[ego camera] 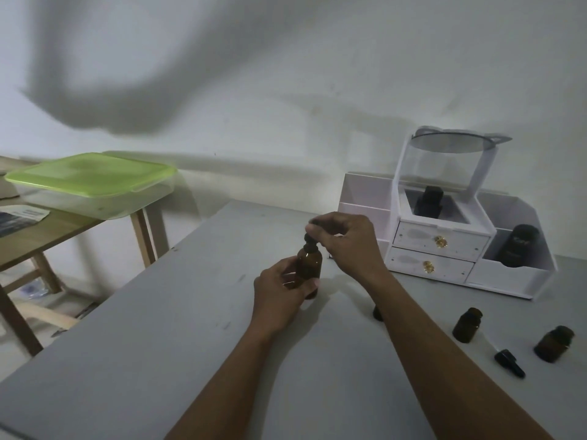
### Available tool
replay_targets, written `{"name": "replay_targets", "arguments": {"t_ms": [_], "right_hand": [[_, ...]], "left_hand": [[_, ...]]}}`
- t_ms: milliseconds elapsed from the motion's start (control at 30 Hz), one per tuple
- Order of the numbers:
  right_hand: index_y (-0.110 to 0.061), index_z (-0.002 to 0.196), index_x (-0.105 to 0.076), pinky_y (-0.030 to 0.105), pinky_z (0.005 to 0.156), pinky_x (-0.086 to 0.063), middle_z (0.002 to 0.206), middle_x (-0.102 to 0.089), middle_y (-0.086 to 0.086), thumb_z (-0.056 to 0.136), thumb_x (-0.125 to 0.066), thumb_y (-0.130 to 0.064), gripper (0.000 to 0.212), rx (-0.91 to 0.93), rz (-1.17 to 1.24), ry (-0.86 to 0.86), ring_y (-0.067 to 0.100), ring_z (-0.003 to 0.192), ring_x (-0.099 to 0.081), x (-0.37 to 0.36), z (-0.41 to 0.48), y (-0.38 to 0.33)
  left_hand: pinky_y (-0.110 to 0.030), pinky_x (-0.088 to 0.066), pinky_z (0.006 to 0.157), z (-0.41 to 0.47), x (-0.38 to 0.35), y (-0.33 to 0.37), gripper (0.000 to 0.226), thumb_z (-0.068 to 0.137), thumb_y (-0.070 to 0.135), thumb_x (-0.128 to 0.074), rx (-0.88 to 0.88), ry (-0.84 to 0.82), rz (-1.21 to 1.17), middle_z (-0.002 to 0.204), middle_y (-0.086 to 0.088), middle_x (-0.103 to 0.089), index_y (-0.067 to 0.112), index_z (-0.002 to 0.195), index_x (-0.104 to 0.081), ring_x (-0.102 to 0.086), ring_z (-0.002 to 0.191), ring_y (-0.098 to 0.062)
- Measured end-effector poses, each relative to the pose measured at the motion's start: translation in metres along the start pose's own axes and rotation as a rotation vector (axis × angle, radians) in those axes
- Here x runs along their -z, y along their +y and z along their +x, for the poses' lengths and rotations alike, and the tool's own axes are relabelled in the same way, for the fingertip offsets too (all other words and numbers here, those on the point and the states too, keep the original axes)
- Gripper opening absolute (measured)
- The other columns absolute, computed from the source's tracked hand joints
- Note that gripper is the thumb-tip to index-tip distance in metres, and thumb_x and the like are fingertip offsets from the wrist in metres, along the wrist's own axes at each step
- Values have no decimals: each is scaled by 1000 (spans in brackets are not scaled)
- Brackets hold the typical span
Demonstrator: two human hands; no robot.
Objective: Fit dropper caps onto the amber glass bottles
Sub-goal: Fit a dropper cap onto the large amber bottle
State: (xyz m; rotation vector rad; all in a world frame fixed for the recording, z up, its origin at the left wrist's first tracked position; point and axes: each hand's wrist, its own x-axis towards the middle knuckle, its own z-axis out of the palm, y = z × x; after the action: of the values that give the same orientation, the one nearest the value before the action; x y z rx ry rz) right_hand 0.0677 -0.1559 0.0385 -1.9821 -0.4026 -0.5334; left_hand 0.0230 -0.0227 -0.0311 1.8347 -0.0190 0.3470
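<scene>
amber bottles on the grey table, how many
3 clearly: one held bottle in the left hand, two uncapped bottles at right. A dark object behind the right forearm may be another.

Amber glass bottle (308, 265) — upright on the grey table, near its middle, gripped round the body; a black dropper cap (307, 239) sits at its neck, its bulb pinched from above. Whether the cap is seated fully cannot be told.

Second amber bottle (467, 324) — short, open-necked, upright, at the table's right.

Third amber bottle (553, 343) — open-necked, standing further right, near the table edge, leaning in the wide-angle view.

Loose dropper cap (509, 363) — black, lying on its side between and in front of these two uncapped bottles, touching neither.
</scene>
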Motion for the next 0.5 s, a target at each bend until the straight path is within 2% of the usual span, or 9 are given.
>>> {"name": "replay_targets", "arguments": {"t_ms": [133, 300, 400, 500], "right_hand": [[-27, 89, -78, 23, 75, -59, 80, -71, -21, 86, -75, -28, 5, -27, -26, -16, -3, 75, -70, -2, -1, 7], [-24, 86, -79, 15, 71, -54, 76, -73, -18, 86, -75, -24, 4, -9, -17, -13, -4, 74, -70, -2, 0, 7], [-23, 84, -79, 11, 67, -53, 73, -72, -18, 86, -75, -21, 5, -9, -14, -15, -5, 71, -69, -3, -1, 7], [-22, 83, -79, 14, 67, -55, 73, -72, -19, 86, -75, -19, 6, -17, -5, -1, -3, 72, -69, -4, -1, 6]], "left_hand": [[-16, -48, 82, 0, 0, 1, 47, 74, 23, -79, -4, 1, 5, 101, 18, -63, 24, 119, -65, -63, 86, -1], [1, -42, 67, 0, 1, 2, 46, 75, 21, -79, -10, 6, 15, 99, 20, -62, 23, 119, -65, -60, 78, 9], [-7, -43, 76, -1, 0, 2, 47, 76, 22, -79, -10, 3, 22, 106, 14, -65, 22, 120, -64, -60, 81, 4], [-12, -43, 81, 0, 0, 3, 46, 76, 22, -78, -14, 5, 24, 112, 9, -67, 22, 120, -64, -60, 84, -1]]}}
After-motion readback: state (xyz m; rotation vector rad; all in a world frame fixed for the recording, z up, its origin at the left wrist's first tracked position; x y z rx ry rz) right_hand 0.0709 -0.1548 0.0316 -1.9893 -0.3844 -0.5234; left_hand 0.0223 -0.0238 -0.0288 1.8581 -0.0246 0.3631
